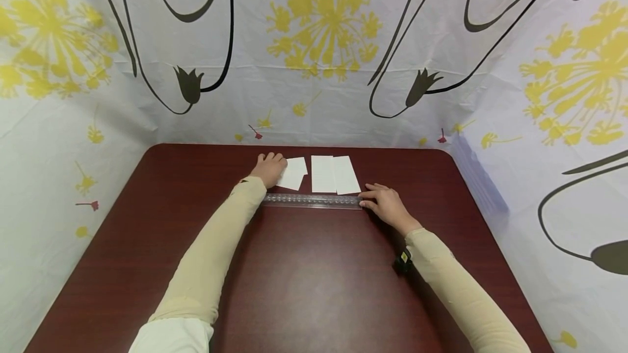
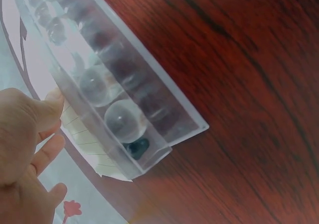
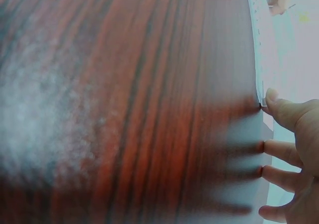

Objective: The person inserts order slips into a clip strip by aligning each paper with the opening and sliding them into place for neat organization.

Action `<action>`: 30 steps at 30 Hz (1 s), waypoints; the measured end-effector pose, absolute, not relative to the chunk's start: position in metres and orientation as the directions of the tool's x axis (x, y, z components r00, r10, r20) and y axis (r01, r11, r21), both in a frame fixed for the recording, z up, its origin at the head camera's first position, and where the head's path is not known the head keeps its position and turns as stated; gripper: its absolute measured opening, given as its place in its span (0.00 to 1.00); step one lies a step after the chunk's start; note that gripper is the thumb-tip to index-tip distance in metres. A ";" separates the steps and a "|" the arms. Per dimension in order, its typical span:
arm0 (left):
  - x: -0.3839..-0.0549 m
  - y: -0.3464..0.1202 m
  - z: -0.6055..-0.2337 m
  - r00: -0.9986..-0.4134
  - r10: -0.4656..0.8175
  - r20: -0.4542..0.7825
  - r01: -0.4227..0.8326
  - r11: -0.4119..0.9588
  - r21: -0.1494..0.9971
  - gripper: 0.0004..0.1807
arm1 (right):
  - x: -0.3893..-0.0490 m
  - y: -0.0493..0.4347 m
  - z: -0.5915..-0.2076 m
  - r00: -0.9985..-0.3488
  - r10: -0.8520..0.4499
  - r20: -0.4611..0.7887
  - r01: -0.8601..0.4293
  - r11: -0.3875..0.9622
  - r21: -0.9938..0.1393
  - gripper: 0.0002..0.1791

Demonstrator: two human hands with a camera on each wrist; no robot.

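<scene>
Across the far part of the table lies a long clear plastic strip (image 1: pixel 314 201), with clear round balls lined up in its raised channel. A small dark green piece (image 2: pixel 138 148) sits at its left end. My left hand (image 1: pixel 269 169) is behind that end, with thumb and fingers on a white card (image 1: pixel 293 174); faint lines show on the card in the left wrist view. Two more white cards (image 1: pixel 322 174) lie side by side behind the strip. My right hand (image 1: pixel 387 204) holds the strip's right end at thumb and index finger, other fingers spread over the table.
The dark red wooden table (image 1: pixel 314 277) has rounded far corners. White flowered cloth (image 1: pixel 324 108) hangs behind it and along both sides. A small black device (image 1: pixel 403 262) is on the right wrist.
</scene>
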State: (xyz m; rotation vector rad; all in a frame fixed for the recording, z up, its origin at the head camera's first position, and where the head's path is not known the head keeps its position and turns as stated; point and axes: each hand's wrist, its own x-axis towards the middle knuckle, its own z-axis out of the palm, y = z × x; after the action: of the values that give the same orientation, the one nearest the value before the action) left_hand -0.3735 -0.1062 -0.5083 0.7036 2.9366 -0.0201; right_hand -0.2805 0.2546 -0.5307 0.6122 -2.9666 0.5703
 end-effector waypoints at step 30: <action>-0.378 -0.106 -0.511 -0.885 0.446 -0.136 0.446 0.895 0.036 0.19 | -0.281 0.255 -0.530 -0.920 -0.374 0.117 -0.391 0.853 -0.346 0.17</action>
State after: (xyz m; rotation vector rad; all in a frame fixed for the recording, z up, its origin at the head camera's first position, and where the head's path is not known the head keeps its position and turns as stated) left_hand -0.3783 -0.1064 -0.5111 0.6906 2.9197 0.0051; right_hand -0.2810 0.2547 -0.5302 0.6161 -2.9804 0.5712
